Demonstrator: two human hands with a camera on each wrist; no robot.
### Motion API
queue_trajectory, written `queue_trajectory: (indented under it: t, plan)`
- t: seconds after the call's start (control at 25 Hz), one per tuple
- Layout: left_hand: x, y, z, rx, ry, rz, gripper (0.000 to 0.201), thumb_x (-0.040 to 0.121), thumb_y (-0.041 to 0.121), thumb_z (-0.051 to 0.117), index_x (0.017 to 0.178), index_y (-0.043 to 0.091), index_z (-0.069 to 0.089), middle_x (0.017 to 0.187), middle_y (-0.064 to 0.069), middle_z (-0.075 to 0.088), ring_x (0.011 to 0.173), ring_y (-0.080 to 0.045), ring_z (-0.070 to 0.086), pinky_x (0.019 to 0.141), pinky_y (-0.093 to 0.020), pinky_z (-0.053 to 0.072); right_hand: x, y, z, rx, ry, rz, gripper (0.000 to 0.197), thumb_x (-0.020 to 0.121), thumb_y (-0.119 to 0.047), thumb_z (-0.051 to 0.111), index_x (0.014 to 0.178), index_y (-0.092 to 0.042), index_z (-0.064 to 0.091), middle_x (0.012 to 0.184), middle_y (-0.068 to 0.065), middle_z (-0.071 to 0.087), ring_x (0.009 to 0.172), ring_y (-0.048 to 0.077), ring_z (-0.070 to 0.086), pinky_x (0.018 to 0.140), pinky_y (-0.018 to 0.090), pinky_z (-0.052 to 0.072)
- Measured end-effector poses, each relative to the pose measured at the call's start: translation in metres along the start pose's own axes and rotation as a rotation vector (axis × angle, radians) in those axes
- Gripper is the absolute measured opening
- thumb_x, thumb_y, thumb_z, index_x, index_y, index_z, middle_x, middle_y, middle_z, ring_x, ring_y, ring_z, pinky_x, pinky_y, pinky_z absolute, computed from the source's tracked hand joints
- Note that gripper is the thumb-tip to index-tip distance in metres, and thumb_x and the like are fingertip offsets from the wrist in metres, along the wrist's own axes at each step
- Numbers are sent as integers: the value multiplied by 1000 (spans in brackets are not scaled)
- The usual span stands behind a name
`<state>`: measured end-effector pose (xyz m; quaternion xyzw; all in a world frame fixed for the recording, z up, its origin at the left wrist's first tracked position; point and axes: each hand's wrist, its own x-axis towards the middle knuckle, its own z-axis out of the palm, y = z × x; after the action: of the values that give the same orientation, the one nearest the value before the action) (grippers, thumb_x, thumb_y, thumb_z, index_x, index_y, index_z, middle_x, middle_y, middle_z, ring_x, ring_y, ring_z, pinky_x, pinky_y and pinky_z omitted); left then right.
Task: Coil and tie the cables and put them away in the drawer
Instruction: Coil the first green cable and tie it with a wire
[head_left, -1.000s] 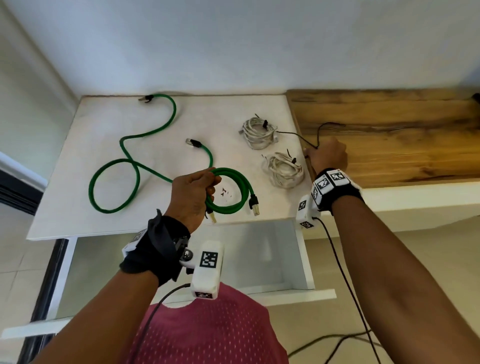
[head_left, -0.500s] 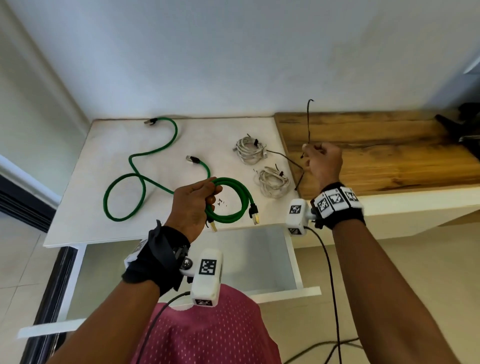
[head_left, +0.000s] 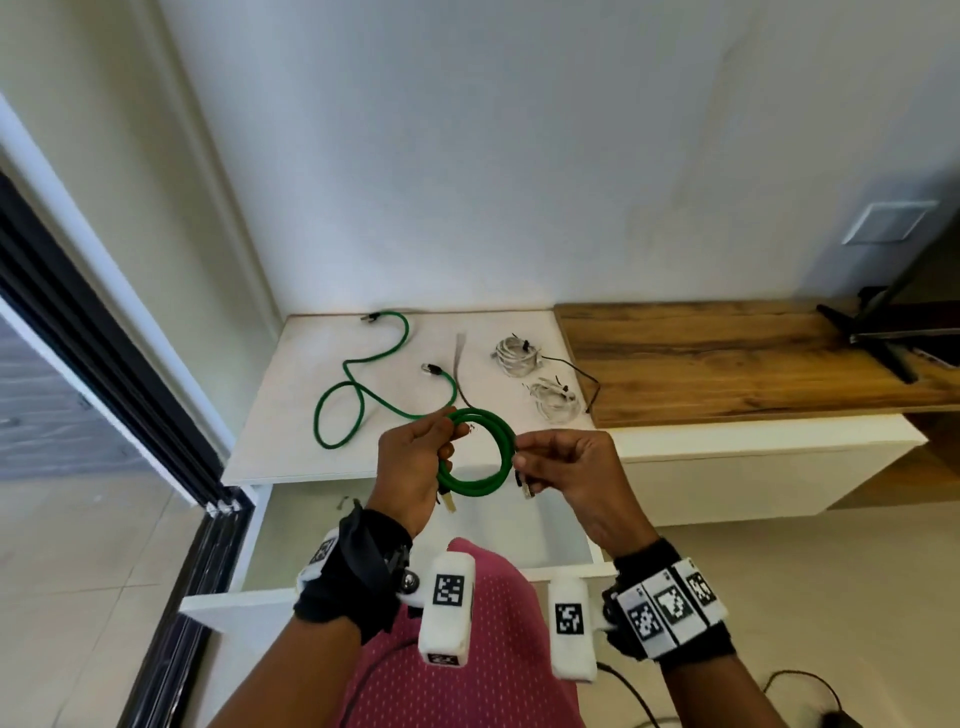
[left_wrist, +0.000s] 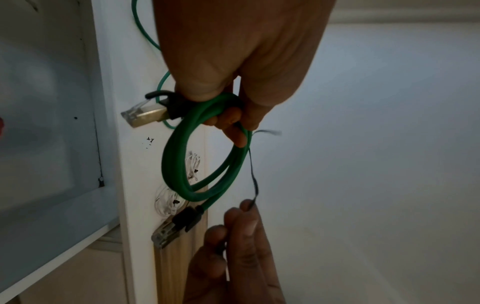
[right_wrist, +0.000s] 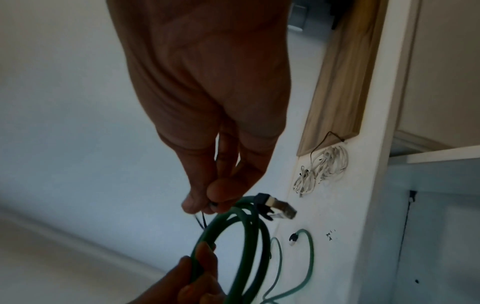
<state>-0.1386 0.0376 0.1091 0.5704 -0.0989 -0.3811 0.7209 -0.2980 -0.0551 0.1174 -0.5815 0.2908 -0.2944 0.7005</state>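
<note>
Progress is partial: left hand (head_left: 415, 467) grips the green coil (head_left: 475, 451), right hand (head_left: 566, 470) beside it pinches a black tie (left_wrist: 253, 174). Beyond them two white bundles (head_left: 556, 402) lie tied, another green cable (head_left: 358, 384) loose; drawer (head_left: 208, 605) below open.

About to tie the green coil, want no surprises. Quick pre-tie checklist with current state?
1. Green coil held in left hand: ok.
2. Black tie pinched in right hand: ok.
3. Tie wrapped round the coil: not ok, it hangs beside it.
4. Both plugs clear of the grip: ok.
5. Drawer open below: ok.
6. Loose green cable coiled: not ok.
</note>
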Motion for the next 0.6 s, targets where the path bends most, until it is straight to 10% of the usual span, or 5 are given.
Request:
queue_trajectory:
  t: [0.36, 0.6]
  plan:
    - [-60, 27, -15, 44, -22, 99, 21, 94, 5, 54, 111, 1, 66, 79, -9, 71, 57, -10, 41, 50, -19, 35, -43, -36, 36, 409, 34, 151, 7, 81, 12, 62, 87, 11, 61, 81, 28, 68, 78, 39, 70, 69, 36, 61]
    - [-78, 31, -17, 70, -26, 109, 20, 95, 6, 54, 110, 3, 67, 80, -8, 71, 57, -10, 41, 52, -20, 35, -51, -36, 42, 453, 88, 173, 9, 80, 8, 65, 86, 1, 67, 76, 14, 69, 61, 19, 65, 55, 24, 56]
